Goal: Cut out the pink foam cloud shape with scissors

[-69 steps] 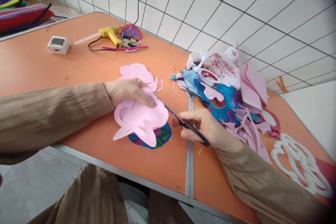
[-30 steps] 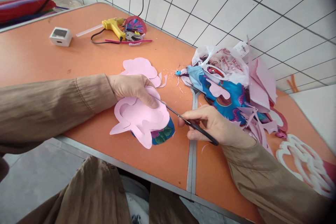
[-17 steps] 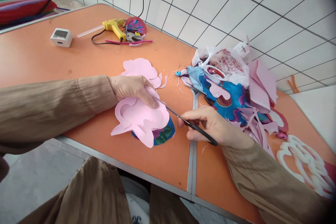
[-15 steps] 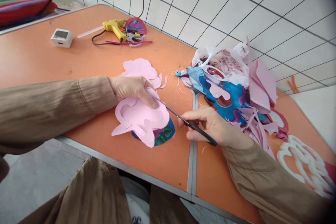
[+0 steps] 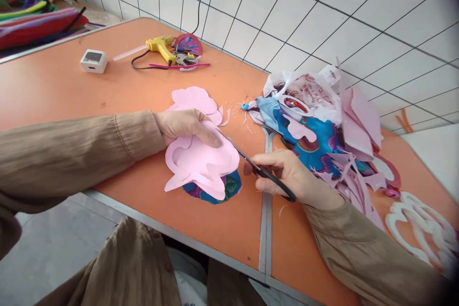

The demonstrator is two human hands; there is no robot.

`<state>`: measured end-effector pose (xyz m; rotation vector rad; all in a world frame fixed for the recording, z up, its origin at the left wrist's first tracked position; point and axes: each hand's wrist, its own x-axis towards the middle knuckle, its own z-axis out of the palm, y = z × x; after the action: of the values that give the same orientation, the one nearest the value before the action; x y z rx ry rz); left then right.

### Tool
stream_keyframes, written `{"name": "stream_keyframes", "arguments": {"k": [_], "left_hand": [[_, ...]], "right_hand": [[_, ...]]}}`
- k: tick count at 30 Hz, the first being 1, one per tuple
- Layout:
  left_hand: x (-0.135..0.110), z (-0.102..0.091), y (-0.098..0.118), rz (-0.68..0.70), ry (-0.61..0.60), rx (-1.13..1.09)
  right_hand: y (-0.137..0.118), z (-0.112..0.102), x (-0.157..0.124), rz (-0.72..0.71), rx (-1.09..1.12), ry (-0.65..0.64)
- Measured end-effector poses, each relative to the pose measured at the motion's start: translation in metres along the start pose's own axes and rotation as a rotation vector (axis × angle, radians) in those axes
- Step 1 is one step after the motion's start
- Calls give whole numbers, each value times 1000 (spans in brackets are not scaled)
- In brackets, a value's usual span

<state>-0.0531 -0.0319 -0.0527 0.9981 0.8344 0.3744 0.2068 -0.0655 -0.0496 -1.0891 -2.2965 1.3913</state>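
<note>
Left hand closed on the pink foam cutout, pinning it over the table edge. Right hand grips scissors, blades at cutout's right edge.

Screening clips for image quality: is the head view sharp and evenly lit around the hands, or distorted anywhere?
Head view: soft even light, no glare; left hand, pink paper, scissors and right hand are sharp; tiled wall lines bow from lens distortion; right corners darken, and the white cut-out there is smeared.

Pink paper, black-handled scissors, orange table
</note>
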Motion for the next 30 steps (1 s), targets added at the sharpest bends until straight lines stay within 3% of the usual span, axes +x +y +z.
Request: {"name": "stream_keyframes", "arguments": {"k": [10,30], "left_hand": [[3,1,-3,63,32,-85],[2,2,-2,90,28,-106]], "right_hand": [[10,4,-3,24,112,22],[8,5,-3,-1,104,42]]}}
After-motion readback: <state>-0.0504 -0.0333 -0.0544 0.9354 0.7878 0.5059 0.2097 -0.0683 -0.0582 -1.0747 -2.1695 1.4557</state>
